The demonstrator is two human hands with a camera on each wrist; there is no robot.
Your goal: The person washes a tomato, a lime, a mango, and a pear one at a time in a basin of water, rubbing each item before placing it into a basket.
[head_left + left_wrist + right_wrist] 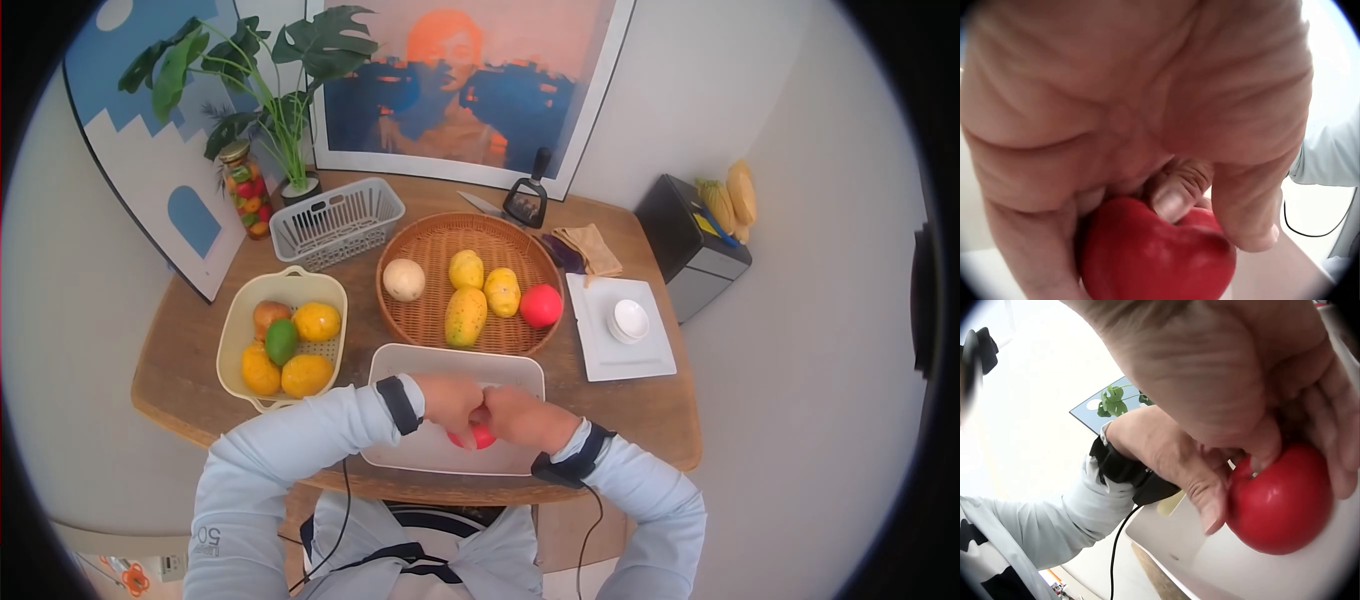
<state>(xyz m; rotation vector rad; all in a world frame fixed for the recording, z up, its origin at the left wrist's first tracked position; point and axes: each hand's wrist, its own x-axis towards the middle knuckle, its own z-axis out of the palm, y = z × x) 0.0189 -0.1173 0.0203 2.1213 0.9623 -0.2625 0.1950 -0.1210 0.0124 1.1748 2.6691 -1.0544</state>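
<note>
A round red fruit (472, 436) (1157, 253) (1282, 503) is held over the white rectangular tub (420, 447) by both hands. My left hand (447, 401) (1135, 106) (1169, 456) curls its fingers and thumb around one side. From the other side my right hand (528, 417) (1229, 375) grips it, with a thumb tip pressed at the dimple on top. In the head view the hands cover most of the fruit.
Behind the tub stands a wicker basket (425, 240) with yellow fruits, a pale round one and a red one. A cream basket (229, 335) with fruit is at left; a white tray (625, 368) with small bowls at right. Farther back are a grey basket (335, 225), knife and grater (525, 203).
</note>
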